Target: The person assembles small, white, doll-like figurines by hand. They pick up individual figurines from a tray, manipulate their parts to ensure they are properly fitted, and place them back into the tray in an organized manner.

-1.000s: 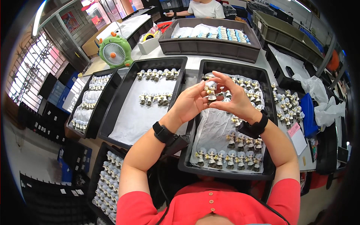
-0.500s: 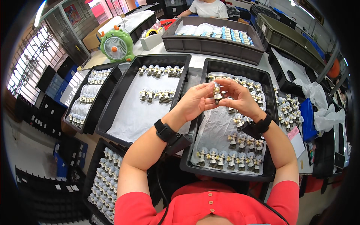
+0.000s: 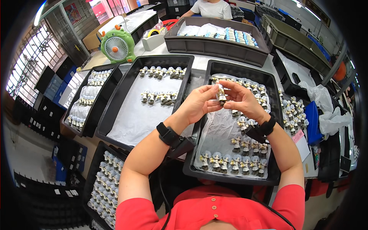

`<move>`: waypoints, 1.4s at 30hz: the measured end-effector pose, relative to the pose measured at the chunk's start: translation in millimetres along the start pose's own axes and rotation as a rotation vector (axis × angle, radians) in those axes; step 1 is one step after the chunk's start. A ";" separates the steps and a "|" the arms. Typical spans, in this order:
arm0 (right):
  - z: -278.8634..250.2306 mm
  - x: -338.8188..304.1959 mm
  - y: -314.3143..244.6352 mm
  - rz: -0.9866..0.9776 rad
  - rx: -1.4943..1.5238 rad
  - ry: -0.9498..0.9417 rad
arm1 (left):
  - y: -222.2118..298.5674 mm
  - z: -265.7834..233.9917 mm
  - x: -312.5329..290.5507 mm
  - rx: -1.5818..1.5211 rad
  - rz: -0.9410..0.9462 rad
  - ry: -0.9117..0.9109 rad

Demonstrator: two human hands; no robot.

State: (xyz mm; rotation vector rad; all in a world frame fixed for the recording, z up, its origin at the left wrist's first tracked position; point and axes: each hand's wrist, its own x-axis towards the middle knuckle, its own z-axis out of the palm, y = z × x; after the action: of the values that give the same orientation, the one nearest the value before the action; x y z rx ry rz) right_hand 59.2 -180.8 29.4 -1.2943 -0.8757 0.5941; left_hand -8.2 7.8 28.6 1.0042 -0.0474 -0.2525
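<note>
A small painted figurine (image 3: 221, 96), pale on top with a white and dark lower part, is held upright between both hands. My left hand (image 3: 200, 103) pinches it from the left with thumb and fingers. From the right, the thumb and fingertips of my right hand (image 3: 245, 101) close on it as well. Below them lies a black tray (image 3: 196, 168) lined with white sheeting, bearing rows of similar figurines (image 3: 235, 164). Part of that tray's middle is hidden by my hands. To its left, a second black tray (image 3: 103, 132) carries two short rows of figurines (image 3: 159, 97).
Further left stand a narrow tray (image 3: 92, 128) of figurines and a green fan (image 3: 118, 46). A big grey-brown crate (image 3: 214, 49) sits at the back, with a person (image 3: 212, 9) behind it. Loose figurines (image 3: 293, 113) and a blue bin (image 3: 313, 122) are at right.
The view has shifted slightly. Both hands keep the figurine at nearly the same place, its angle barely different.
</note>
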 end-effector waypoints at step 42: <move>13.5 -3.0 -3.7 -0.393 -0.786 0.295 | -2.6 7.6 -0.4 0.051 0.184 -0.074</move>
State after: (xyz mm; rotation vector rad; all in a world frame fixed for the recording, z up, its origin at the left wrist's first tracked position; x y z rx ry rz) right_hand 46.1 -176.3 32.9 -1.7801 -1.1210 -0.2929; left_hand -10.2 0.2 30.6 1.0337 -0.2135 -0.1202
